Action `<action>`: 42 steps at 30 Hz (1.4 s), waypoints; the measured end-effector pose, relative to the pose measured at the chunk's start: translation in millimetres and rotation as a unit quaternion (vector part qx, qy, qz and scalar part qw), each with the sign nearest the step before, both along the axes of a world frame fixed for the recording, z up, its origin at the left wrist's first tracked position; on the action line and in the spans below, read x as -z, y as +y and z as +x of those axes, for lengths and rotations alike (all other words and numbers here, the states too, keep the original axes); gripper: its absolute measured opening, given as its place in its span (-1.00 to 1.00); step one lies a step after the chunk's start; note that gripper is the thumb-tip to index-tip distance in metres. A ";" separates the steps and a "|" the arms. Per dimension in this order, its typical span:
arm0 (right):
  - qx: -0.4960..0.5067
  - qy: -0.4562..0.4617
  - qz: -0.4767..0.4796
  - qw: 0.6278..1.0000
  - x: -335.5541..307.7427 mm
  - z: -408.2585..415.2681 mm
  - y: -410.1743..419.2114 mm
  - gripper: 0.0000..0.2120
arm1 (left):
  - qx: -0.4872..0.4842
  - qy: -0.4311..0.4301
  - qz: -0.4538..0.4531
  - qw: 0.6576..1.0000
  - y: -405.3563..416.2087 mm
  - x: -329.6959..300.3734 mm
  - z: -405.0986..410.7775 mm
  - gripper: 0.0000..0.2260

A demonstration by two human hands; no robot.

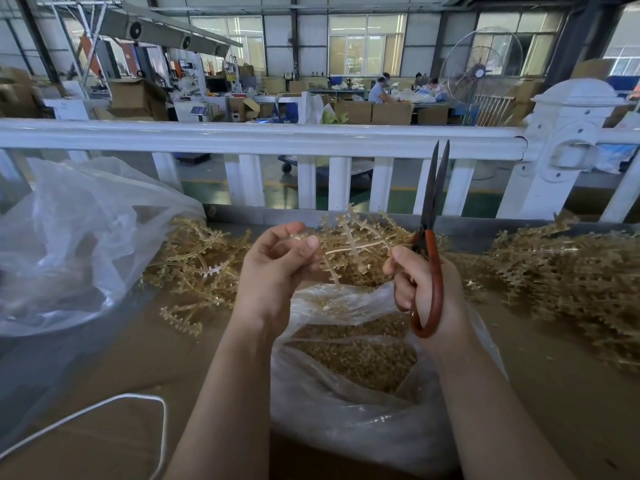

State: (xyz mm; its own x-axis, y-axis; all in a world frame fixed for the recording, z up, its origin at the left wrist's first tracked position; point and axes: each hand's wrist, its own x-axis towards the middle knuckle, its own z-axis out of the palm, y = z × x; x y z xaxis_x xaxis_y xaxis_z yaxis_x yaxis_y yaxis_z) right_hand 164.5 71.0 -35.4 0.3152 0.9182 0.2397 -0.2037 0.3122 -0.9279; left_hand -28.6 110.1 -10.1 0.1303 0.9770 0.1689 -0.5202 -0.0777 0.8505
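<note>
Tan plastic sprig [353, 245], one end pinched in the fingers of the left hand [277, 268], the other touching the right hand [426, 285] gripping red-handled scissors [431, 237], is best snipped over the open bag [346, 427] so pieces drop in.

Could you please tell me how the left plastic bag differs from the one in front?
The left bag is puffed up and looks nearly empty; the front bag holds many small tan pieces. The left bag looks larger; the front bag's mouth gapes open upward. Both are clear plastic.
</note>
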 end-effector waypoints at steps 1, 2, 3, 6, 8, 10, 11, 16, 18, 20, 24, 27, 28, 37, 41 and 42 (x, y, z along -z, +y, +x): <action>-0.001 -0.004 0.000 1.000 0.0 -0.2 0.1 -0.78 | 0.002 -0.005 -0.006 1.000 -0.1 0.0 0.1 -0.66; -0.001 -0.009 0.000 1.000 0.2 -0.3 0.0 -0.79 | 0.004 -0.008 -0.010 1.000 -0.2 0.2 0.6 -0.65; -0.002 -0.011 0.000 1.000 0.0 -0.7 -0.1 -0.79 | 0.007 -0.013 -0.011 1.000 -0.4 0.4 0.7 -0.65; -0.003 0.005 0.005 1.000 -0.2 0.1 0.0 -0.81 | 0.015 -0.025 -0.013 0.999 0.5 1.0 -0.3 -0.66; -0.007 0.012 0.009 1.000 -0.5 0.0 -0.2 -0.81 | 0.018 -0.033 -0.018 0.999 1.8 1.6 -1.6 -0.65; -0.012 0.009 0.011 1.000 -0.8 -0.9 -0.3 -0.76 | 0.023 -0.039 -0.026 0.999 2.9 2.6 -1.7 -0.65; -0.013 0.007 0.010 1.000 -0.5 -1.4 -0.1 -0.75 | 0.028 -0.037 -0.030 0.998 2.9 2.8 -1.3 -0.67; -0.037 0.016 0.030 0.999 -0.4 -0.9 0.0 -0.79 | 0.041 0.015 -0.049 0.998 -0.3 3.6 3.5 -0.43; -0.071 0.058 0.042 0.995 -2.4 -1.8 0.2 -0.79 | 0.048 0.045 -0.048 0.997 -1.6 4.7 2.8 -0.25; -0.100 0.106 0.043 0.988 -4.8 -3.2 1.5 -0.82 | 0.075 0.094 -0.048 0.992 -2.5 5.8 1.6 0.05; -0.136 0.157 0.026 0.978 -9.7 -5.7 2.9 -0.88 | 0.161 0.165 -0.043 0.972 -9.8 5.5 8.7 -0.10; -0.147 0.183 0.009 0.972 -12.4 -8.0 2.8 -0.89 | 0.181 0.138 -0.051 0.972 -11.7 5.6 16.6 -0.47; -0.144 0.186 0.008 0.972 -13.2 -8.5 3.2 -0.90 | 0.180 0.125 -0.056 0.974 -11.3 5.5 17.1 -0.55; -0.122 0.184 0.007 0.975 -13.0 -10.1 5.8 -0.90 | 0.166 0.130 -0.064 0.975 -11.1 2.9 18.8 -0.66; -0.128 0.183 0.004 0.975 -11.5 -9.7 6.8 -0.89 | 0.136 0.119 -0.083 0.980 -11.9 4.1 26.8 -0.77; -0.128 0.183 0.004 0.975 -10.3 -9.5 7.1 -0.89 | 0.133 0.111 -0.084 0.981 -11.3 4.6 26.8 -0.81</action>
State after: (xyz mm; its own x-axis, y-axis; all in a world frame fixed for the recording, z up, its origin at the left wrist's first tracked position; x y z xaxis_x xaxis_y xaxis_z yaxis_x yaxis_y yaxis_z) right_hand 155.0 78.1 -25.1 0.1408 0.9768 0.1613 -0.5931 0.2137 -0.7763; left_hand -1.8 98.8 -14.7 0.3997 0.9151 -0.0542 -0.3028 0.1876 0.9344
